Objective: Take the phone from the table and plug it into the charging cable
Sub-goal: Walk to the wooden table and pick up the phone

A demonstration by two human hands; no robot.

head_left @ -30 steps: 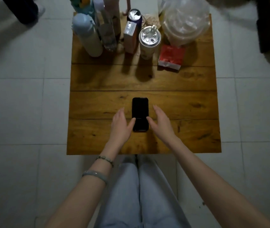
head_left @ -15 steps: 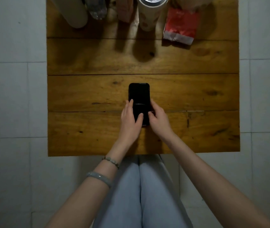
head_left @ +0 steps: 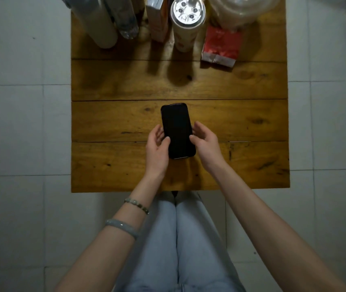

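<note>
A black phone (head_left: 177,129) with a dark screen is held face up just above the wooden table (head_left: 241,123), near its middle. My left hand (head_left: 157,148) grips its left edge, thumb on the screen and fingers under it. My right hand (head_left: 205,144) holds the right edge, thumb on the side. No charging cable shows in the head view.
Along the table's far edge stand a tall pale bottle (head_left: 98,24), a clear water bottle (head_left: 125,20), a carton (head_left: 157,17), a lidded cup (head_left: 187,24), a plastic bag (head_left: 241,9) and a red packet (head_left: 220,47). White floor tiles surround the table. My knees are under the near edge.
Both hands closed in on the phone from either side and took hold of it. The phone now sits raised in my hands, and the view has come closer to the table.
</note>
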